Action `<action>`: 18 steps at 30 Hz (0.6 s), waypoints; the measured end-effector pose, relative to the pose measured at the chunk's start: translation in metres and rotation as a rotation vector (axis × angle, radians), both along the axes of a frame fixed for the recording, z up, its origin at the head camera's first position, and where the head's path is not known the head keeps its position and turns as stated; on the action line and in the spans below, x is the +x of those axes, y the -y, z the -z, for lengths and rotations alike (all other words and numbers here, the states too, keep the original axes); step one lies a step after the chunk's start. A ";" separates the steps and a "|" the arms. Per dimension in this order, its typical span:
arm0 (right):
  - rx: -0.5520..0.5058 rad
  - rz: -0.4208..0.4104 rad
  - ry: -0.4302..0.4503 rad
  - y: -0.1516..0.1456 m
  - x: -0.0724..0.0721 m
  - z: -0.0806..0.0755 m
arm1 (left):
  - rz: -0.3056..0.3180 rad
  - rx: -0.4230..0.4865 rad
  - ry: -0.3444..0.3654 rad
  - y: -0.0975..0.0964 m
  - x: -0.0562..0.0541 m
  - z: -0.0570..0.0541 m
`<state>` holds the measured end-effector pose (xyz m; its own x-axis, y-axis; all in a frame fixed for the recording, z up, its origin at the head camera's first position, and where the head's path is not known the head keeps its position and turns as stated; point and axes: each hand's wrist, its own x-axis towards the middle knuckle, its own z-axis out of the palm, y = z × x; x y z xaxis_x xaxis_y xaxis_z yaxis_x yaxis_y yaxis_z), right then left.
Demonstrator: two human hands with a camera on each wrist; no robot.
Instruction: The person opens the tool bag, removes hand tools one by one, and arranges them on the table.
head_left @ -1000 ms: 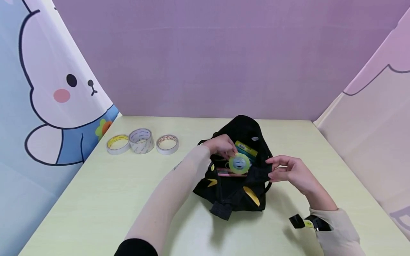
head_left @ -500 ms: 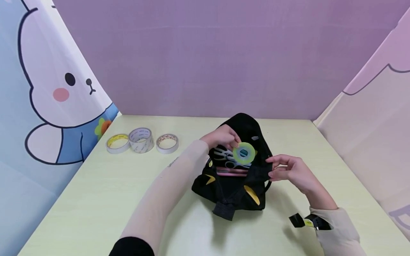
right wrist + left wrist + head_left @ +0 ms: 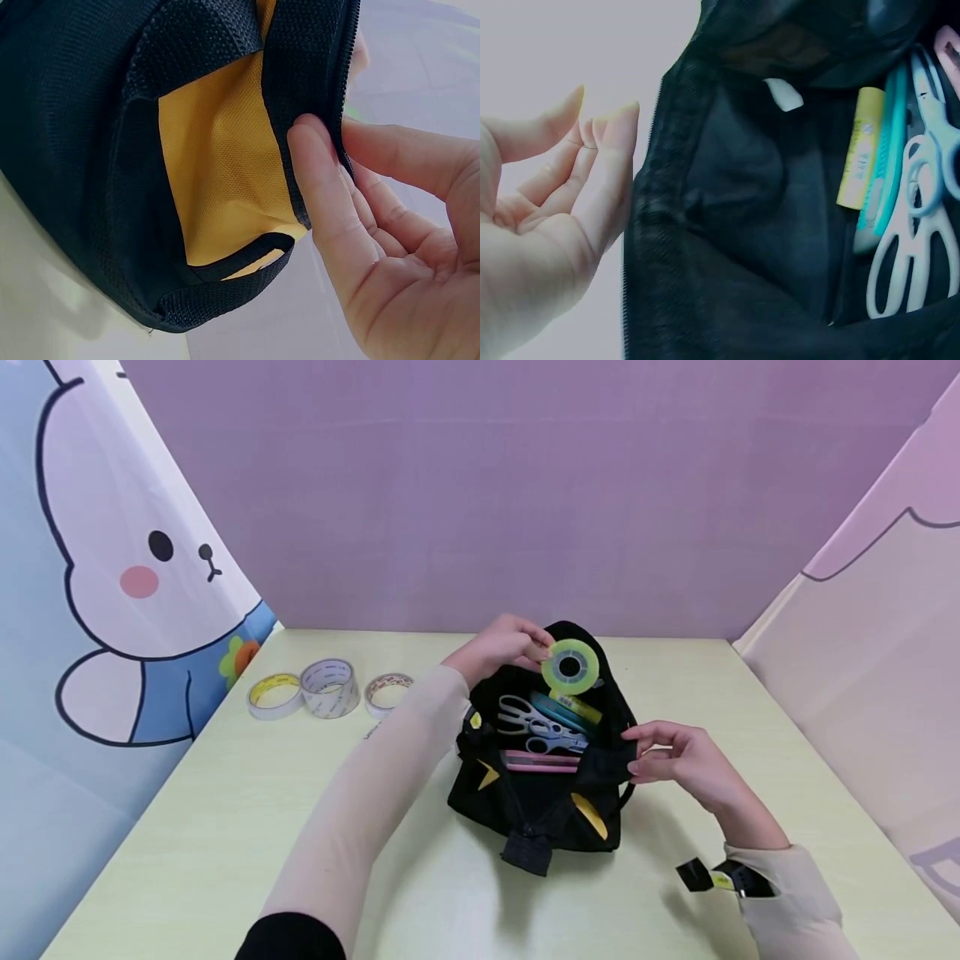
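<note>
In the head view my left hand (image 3: pixel 506 647) pinches the edge of a yellow-green tape roll (image 3: pixel 588 670) above the opening of a black fabric bag (image 3: pixel 555 822). The left wrist view shows that hand (image 3: pixel 555 202) beside the bag's zipped edge, but the roll cannot be made out there. My right hand (image 3: pixel 682 768) grips the right edge of the opening between thumb and fingers, as the right wrist view confirms. Inside the bag lie white-handled scissors (image 3: pixel 911 262), blue-handled scissors (image 3: pixel 924 176), a teal object (image 3: pixel 889 165), a yellow printed tube (image 3: pixel 861 150) and a pink case-like item (image 3: pixel 540 762).
Left of the bag on the pale table (image 3: pixel 225 852) stand a yellow-lined tape roll (image 3: pixel 275 712), a wide clear tape roll (image 3: pixel 337 703) and a narrow tape roll (image 3: pixel 384 707), partly covered by the left sleeve. A purple backdrop (image 3: pixel 480 510) rises behind.
My left hand has lifted the tape roll up from among the bag's contents toward the back of the opening, uncovering the scissors. The right hand has stayed at the bag's edge.
</note>
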<state>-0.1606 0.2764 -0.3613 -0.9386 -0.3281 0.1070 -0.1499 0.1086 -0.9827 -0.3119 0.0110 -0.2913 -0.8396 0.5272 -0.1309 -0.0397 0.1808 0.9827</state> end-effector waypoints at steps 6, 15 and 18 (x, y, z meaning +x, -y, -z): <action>0.005 0.002 -0.003 0.001 0.000 0.001 | -0.110 0.076 0.010 0.013 -0.003 -0.011; 0.017 0.006 0.000 0.000 0.000 0.001 | -0.246 0.190 0.020 0.032 -0.007 -0.022; 0.014 0.005 0.003 -0.001 0.000 0.001 | -0.278 0.220 0.022 0.038 -0.008 -0.024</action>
